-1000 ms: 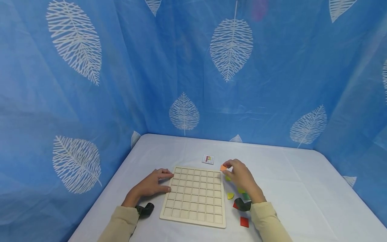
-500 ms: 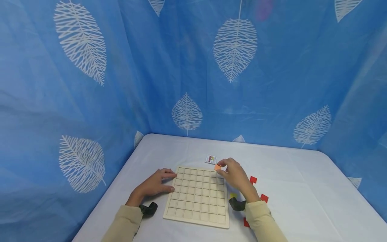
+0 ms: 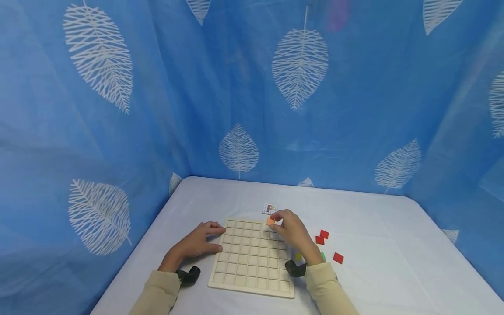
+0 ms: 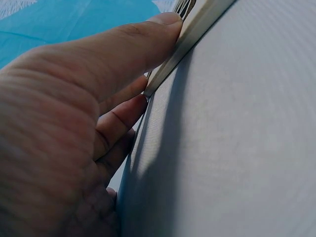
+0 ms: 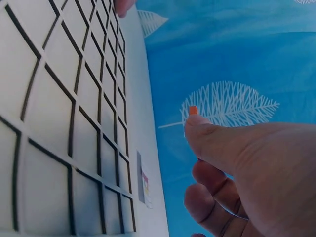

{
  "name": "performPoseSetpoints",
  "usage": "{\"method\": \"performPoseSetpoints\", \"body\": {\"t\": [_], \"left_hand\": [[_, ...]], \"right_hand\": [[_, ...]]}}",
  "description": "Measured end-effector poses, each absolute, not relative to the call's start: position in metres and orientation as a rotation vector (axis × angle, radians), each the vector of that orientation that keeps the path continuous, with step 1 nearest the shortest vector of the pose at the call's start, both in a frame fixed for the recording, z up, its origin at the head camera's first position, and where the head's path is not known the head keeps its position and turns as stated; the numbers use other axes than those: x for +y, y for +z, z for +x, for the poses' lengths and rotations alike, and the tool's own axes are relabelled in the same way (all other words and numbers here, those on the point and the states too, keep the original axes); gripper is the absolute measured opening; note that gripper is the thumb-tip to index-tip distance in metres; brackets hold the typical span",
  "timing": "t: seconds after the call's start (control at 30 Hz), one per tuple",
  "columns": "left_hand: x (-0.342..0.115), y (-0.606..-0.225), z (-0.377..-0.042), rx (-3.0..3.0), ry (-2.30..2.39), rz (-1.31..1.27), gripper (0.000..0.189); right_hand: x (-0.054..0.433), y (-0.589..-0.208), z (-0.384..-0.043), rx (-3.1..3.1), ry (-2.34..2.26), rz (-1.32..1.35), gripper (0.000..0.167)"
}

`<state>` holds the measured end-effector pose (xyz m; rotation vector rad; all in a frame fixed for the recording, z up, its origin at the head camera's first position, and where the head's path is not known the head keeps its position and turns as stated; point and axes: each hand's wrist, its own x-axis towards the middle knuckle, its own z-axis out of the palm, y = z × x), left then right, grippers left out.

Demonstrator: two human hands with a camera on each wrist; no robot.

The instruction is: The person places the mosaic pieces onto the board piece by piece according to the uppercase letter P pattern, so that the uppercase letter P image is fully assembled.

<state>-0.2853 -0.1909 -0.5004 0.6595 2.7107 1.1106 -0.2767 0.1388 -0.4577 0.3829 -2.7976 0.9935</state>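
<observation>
Tabletop (image 3: 374, 227) with white cover, blue leaf-print curtain (image 3: 157, 87) behind. Wooden grid board (image 3: 252, 258) lay flat, all cells seen were bare. Left hand (image 3: 197, 242) rested flat on the cloth, straight fingers against board's left edge, gripping nothing. Right hand (image 3: 291, 232) hovered over board's far right corner, pinching a small orange tile (image 3: 270, 221) between thumb and fingertips. Small pattern card (image 3: 269, 208) lay just beyond the board. Red tiles (image 3: 323, 237) lay right of board. Step judged: placing the tile. Next move calls for lowering it square into a cell.
</observation>
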Motion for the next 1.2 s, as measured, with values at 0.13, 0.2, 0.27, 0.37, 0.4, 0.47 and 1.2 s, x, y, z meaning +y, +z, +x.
{"method": "performPoseSetpoints", "body": {"t": [0.13,0.2,0.27,0.37,0.4,0.47,1.2], "left_hand": [[-0.192,-0.502,-0.285,2.705,1.129,0.636,0.066],[-0.192,-0.502,-0.284,2.701,1.142,0.631,0.067],[-0.191,-0.502,-0.284,2.699,1.148,0.628,0.067],[-0.192,-0.502,-0.283,2.712,1.141,0.630,0.067],[-0.192,-0.502,-0.283,2.712,1.139,0.628,0.067],[-0.192,-0.503,-0.283,2.716,1.136,0.628,0.067],[-0.187,-0.506,-0.280,2.689,1.175,0.675,0.067]], "right_hand": [[0.133,-0.463,-0.276,-2.788,0.975,0.434,0.020],[0.129,-0.464,-0.277,-2.793,0.965,0.441,0.020],[0.126,-0.464,-0.277,-2.788,0.965,0.461,0.021],[0.121,-0.464,-0.277,-2.785,0.951,0.510,0.022],[0.119,-0.463,-0.277,-2.779,0.946,0.537,0.022],[0.116,-0.463,-0.277,-2.771,0.947,0.583,0.023],[0.109,-0.485,-0.279,-2.844,0.916,0.551,0.022]]}}
